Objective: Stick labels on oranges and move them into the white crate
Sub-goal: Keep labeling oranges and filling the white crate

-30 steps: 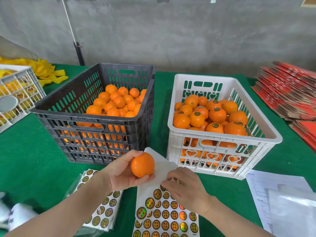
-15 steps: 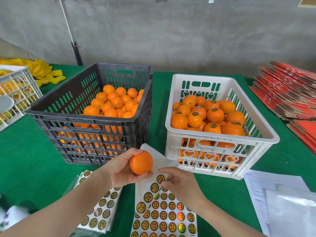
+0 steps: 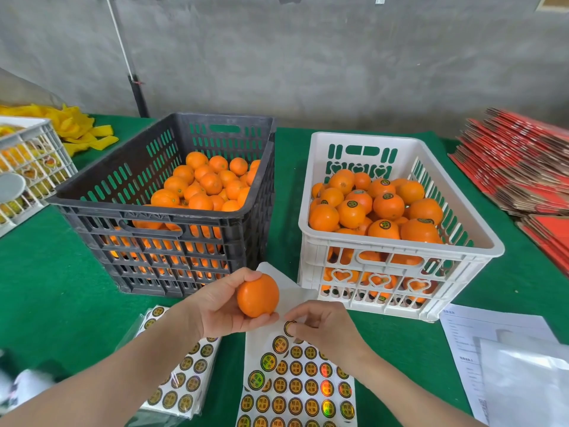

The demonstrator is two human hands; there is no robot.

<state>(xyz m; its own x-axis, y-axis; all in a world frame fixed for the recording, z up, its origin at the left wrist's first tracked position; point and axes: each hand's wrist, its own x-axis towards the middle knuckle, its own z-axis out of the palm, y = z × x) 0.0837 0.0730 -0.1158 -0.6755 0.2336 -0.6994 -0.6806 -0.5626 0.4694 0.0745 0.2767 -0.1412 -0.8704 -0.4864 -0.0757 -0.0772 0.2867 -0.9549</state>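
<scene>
Green cloth covers the counter (image 3: 46,303), which stands against a bare grey wall (image 3: 338,57) with one dark pole (image 3: 135,87) leaning on it. You have two crates side by side before you: a black crate (image 3: 147,215) on the left heaped with plain oranges (image 3: 209,183), and the white crate (image 3: 397,245) on the right, heaped with labelled oranges (image 3: 388,206). Both heaps are too deep to count.

Your left hand (image 3: 215,306) curls round one orange (image 3: 258,295), held above the counter in front of the gap between the two crates. Your right hand (image 3: 326,328), just beside it, pinches one round label (image 3: 289,327) between thumb and fingertips, above the top of a label sheet (image 3: 261,334) lying flat near you.

A second batch of label sheets (image 3: 184,377), in clear wrap, lies under your left forearm. A third crate (image 3: 34,161), pale and part out of view, sits at the far left with yellow material (image 3: 80,127) bunched behind it. Stacks of flat red cardboard (image 3: 517,167) fill the right edge, and printed papers (image 3: 492,334) lie near the white crate's right corner.
</scene>
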